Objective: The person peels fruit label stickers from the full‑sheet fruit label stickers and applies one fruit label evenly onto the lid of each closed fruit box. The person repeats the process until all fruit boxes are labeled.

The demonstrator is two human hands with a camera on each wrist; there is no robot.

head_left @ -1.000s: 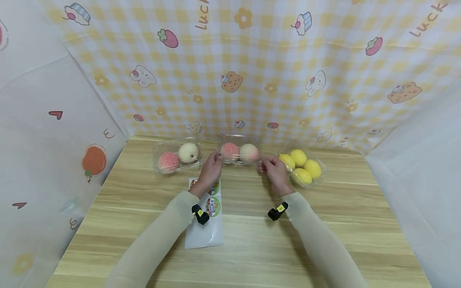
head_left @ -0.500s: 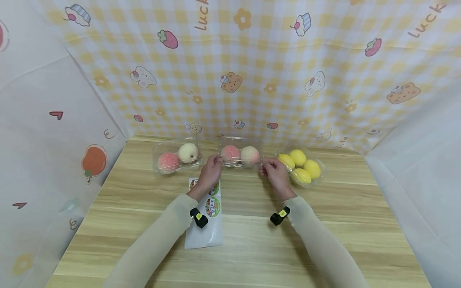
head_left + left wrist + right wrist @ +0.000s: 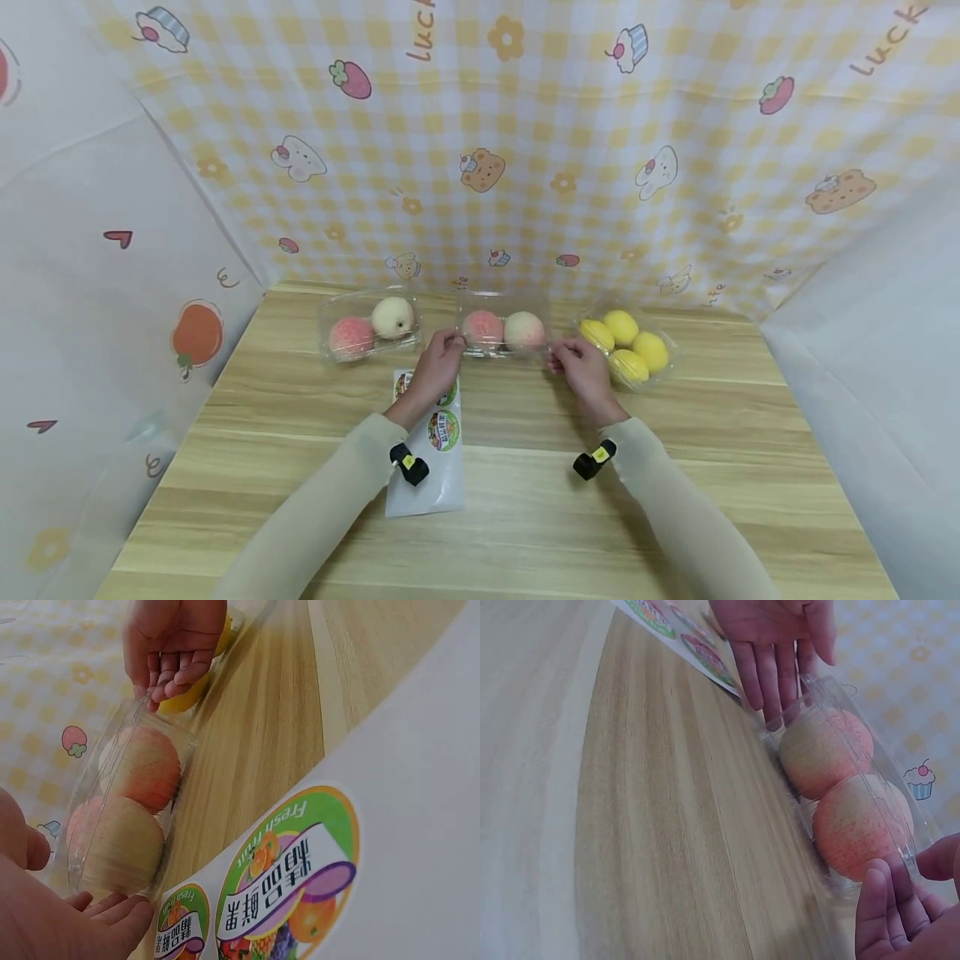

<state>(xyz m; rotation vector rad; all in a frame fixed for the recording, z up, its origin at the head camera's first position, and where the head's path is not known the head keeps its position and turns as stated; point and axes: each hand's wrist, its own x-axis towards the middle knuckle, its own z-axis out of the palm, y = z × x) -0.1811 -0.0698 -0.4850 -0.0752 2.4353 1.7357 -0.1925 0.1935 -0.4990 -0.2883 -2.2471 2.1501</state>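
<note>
We are viewing a row along the far side of the table (image 3: 517,525), before the hanging cloth (image 3: 480,108): two peaches (image 3: 351,337) are lying in the left box (image 3: 348,302), two more peaches (image 3: 525,333) are sitting in the middle box (image 3: 502,300), and four lemons (image 3: 649,352) are occupying the right box (image 3: 651,323). Our left hand (image 3: 441,362) and right hand (image 3: 581,367) are flanking the middle box; a sticker sheet (image 3: 427,496) is lying nearer us, partly beneath our left arm (image 3: 330,492).

A pale wood-grain table (image 3: 517,525) holds a clear peach box (image 3: 352,301) with two peaches (image 3: 351,337) at far left, a clear lemon box (image 3: 647,326) with four lemons (image 3: 649,353) at far right, and, nearer, a white sticker sheet (image 3: 442,483); whether the middle peach box (image 3: 505,303) touches the wood is unclear.
</note>
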